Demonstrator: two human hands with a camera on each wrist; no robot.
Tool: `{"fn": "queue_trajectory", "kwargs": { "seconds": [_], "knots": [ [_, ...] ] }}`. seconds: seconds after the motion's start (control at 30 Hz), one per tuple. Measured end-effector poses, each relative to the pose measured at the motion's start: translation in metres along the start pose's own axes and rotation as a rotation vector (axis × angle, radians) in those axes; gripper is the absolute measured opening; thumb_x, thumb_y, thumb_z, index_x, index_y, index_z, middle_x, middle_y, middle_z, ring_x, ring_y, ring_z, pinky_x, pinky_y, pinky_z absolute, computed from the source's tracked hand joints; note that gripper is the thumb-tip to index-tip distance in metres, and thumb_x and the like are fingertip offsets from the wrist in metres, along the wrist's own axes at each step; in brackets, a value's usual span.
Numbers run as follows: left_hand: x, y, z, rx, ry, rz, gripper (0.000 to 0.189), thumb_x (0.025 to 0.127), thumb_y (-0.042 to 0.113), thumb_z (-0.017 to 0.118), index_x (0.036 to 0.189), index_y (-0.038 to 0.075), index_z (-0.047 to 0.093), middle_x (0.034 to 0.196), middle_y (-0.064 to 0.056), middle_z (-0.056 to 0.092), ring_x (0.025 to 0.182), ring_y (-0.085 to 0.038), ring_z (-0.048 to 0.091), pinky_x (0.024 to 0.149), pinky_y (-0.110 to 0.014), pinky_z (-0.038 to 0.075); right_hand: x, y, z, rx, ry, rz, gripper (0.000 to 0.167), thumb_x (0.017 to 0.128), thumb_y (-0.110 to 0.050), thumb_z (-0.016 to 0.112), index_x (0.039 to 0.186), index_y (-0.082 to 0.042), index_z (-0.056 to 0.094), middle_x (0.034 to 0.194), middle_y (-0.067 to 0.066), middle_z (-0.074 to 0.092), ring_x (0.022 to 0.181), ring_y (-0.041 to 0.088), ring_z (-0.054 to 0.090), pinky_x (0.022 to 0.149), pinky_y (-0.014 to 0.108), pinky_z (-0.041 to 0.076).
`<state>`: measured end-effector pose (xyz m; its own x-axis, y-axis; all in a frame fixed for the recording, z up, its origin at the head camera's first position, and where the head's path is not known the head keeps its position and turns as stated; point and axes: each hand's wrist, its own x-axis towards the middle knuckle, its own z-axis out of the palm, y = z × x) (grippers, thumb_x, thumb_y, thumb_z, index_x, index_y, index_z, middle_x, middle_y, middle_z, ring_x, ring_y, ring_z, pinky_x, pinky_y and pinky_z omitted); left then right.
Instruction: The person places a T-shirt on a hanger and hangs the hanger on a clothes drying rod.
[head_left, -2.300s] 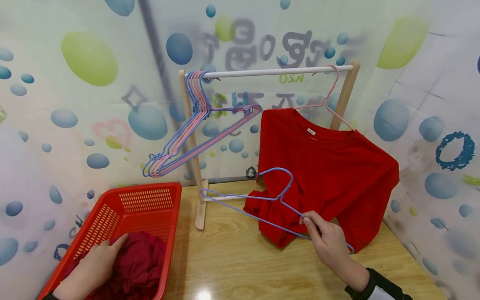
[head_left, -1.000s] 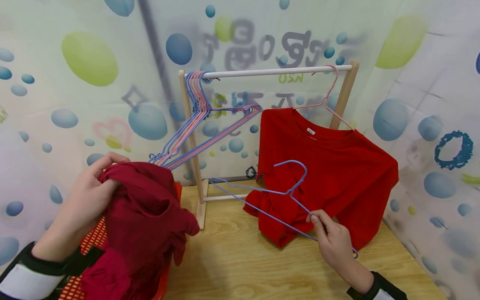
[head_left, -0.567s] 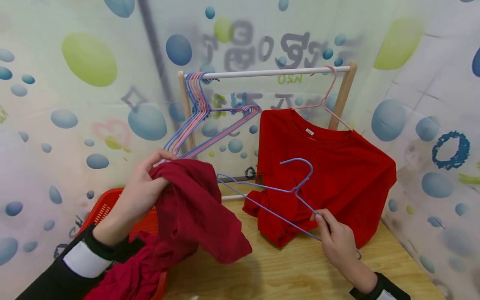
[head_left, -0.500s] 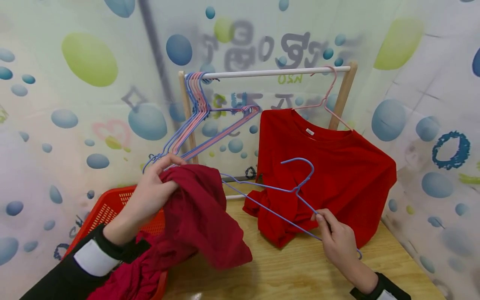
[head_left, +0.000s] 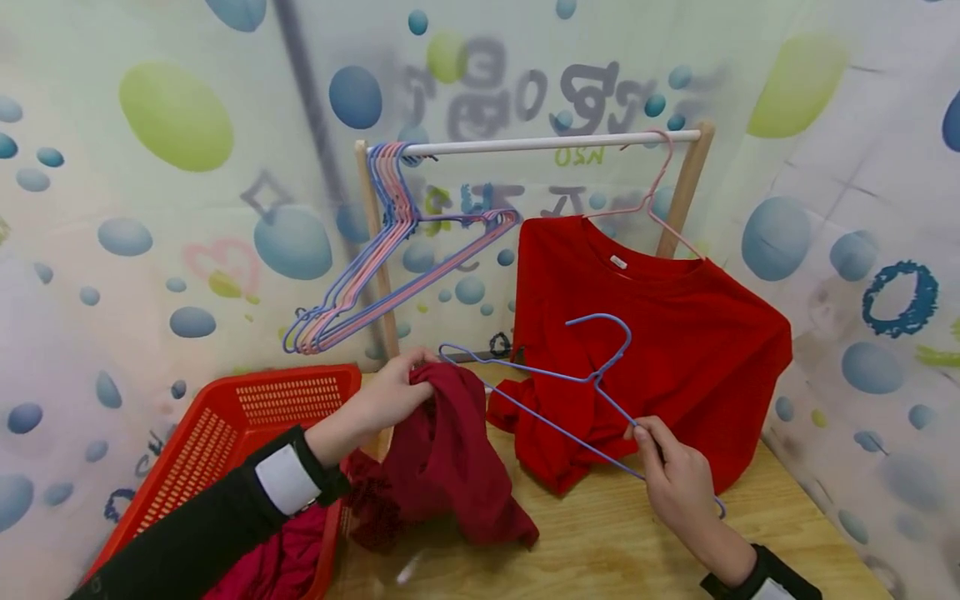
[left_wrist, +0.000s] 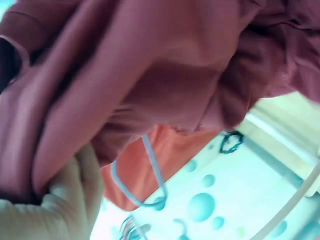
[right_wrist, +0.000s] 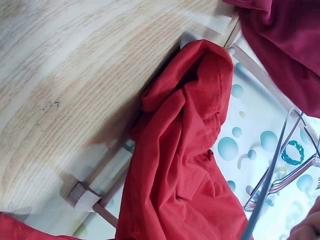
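My left hand [head_left: 390, 392] pinches the upper edge of a crumpled dark red garment [head_left: 457, 467], which hangs over the table just right of the basket. In the left wrist view the cloth [left_wrist: 165, 65] fills most of the picture, and its kind is unclear. On the right, my right hand [head_left: 675, 475] grips a blue wire hanger [head_left: 555, 375] by one sloping arm, hook upward. The hanger's far end is close to the left hand, beside the garment. Behind it a bright red long-sleeved shirt [head_left: 645, 325] hangs from a pink hanger [head_left: 651, 200].
A wooden rack with a white rail [head_left: 525, 145] stands at the back. Several blue and pink hangers [head_left: 390, 242] hang bunched at its left end. The red plastic basket [head_left: 300, 400] at left holds more dark red cloth [head_left: 281, 558]. A patterned curtain backs the table [head_left: 592, 558].
My left hand has lifted the dark red garment out of the basket and carried it right toward the hanger. My right hand has shifted the blue hanger slightly to the right.
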<state>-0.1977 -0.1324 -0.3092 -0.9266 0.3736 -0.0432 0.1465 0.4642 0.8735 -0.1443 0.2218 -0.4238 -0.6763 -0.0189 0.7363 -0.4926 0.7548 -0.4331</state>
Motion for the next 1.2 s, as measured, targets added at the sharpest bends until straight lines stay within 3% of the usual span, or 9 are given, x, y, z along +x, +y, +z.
{"fn": "queue_trajectory", "kwargs": {
  "seconds": [0.1,0.2,0.3,0.5,0.73,0.87,0.97,1.07,1.2],
  "knots": [
    [0.009,-0.011,0.008,0.226,-0.008,0.001,0.017,0.091,0.01,0.053,0.107,0.004,0.053,0.06,0.003,0.04,0.052,-0.011,0.036,0.051,-0.026,0.032,-0.001,0.001,0.001,-0.004,-0.007,0.006,0.013,0.092,-0.004,0.057,0.087,-0.015,0.06,0.055,-0.015,0.035,0.043,-0.009,0.022,0.042,0.014,0.022],
    [0.014,-0.019,0.013,0.471,0.019,0.022,0.015,0.087,0.014,0.062,0.099,0.007,0.057,0.058,0.004,0.042,0.048,-0.01,0.035,0.047,-0.024,0.03,-0.001,0.002,0.001,-0.003,-0.011,0.01,0.013,0.092,-0.004,0.057,0.087,-0.015,0.06,0.054,-0.015,0.033,0.043,-0.009,0.021,0.041,0.014,0.022],
    [0.015,-0.026,0.014,0.586,0.029,0.016,0.016,0.084,0.018,0.069,0.09,0.008,0.058,0.061,0.002,0.048,0.051,-0.011,0.038,0.048,-0.023,0.03,-0.001,0.003,0.001,-0.002,-0.011,0.007,0.013,0.092,-0.003,0.057,0.088,-0.015,0.06,0.054,-0.015,0.032,0.043,-0.008,0.02,0.041,0.014,0.022],
    [0.01,-0.041,0.02,0.555,0.006,-0.027,0.033,0.083,0.026,0.074,0.09,0.007,0.049,0.062,-0.001,0.047,0.052,-0.011,0.041,0.048,-0.023,0.031,-0.002,0.003,0.002,-0.014,-0.016,0.014,0.012,0.092,-0.004,0.058,0.088,-0.015,0.06,0.054,-0.016,0.031,0.044,-0.009,0.02,0.042,0.014,0.022],
    [-0.005,-0.042,0.028,0.74,0.077,0.094,0.03,0.084,0.025,0.073,0.076,0.008,0.05,0.06,0.001,0.044,0.053,-0.01,0.042,0.046,-0.023,0.032,-0.003,0.002,0.002,-0.006,-0.022,0.016,0.012,0.093,-0.004,0.057,0.088,-0.015,0.06,0.053,-0.016,0.03,0.043,-0.009,0.019,0.041,0.014,0.021],
    [-0.009,-0.041,0.032,0.719,0.01,0.118,0.026,0.081,0.017,0.075,0.066,0.01,0.054,0.056,0.004,0.05,0.053,-0.008,0.047,0.047,-0.024,0.037,-0.003,0.003,0.002,-0.007,-0.019,0.015,0.012,0.093,-0.005,0.057,0.088,-0.015,0.06,0.053,-0.016,0.03,0.044,-0.009,0.019,0.041,0.014,0.021],
    [-0.008,-0.044,0.036,0.765,-0.045,0.123,0.019,0.078,0.016,0.077,0.082,0.002,0.065,0.073,-0.006,0.065,0.069,-0.018,0.061,0.061,-0.031,0.05,-0.003,0.004,0.003,-0.015,-0.016,0.015,0.012,0.092,-0.004,0.057,0.089,-0.015,0.06,0.053,-0.016,0.03,0.043,-0.008,0.019,0.04,0.014,0.021],
    [-0.005,-0.049,0.04,0.839,-0.092,0.119,0.035,0.079,0.017,0.077,0.103,-0.003,0.063,0.092,-0.017,0.067,0.09,-0.029,0.064,0.076,-0.039,0.053,-0.003,0.005,0.003,-0.021,-0.011,0.017,0.012,0.092,-0.004,0.057,0.088,-0.015,0.06,0.053,-0.015,0.031,0.043,-0.008,0.019,0.04,0.014,0.021],
    [-0.002,-0.056,0.047,0.888,-0.215,0.119,0.032,0.085,0.012,0.069,0.113,0.003,0.059,0.092,-0.019,0.066,0.091,-0.031,0.064,0.075,-0.039,0.053,-0.005,0.005,0.003,-0.016,-0.012,0.02,0.012,0.092,-0.004,0.057,0.088,-0.015,0.06,0.054,-0.015,0.033,0.043,-0.009,0.02,0.041,0.014,0.022]
  ]
}}
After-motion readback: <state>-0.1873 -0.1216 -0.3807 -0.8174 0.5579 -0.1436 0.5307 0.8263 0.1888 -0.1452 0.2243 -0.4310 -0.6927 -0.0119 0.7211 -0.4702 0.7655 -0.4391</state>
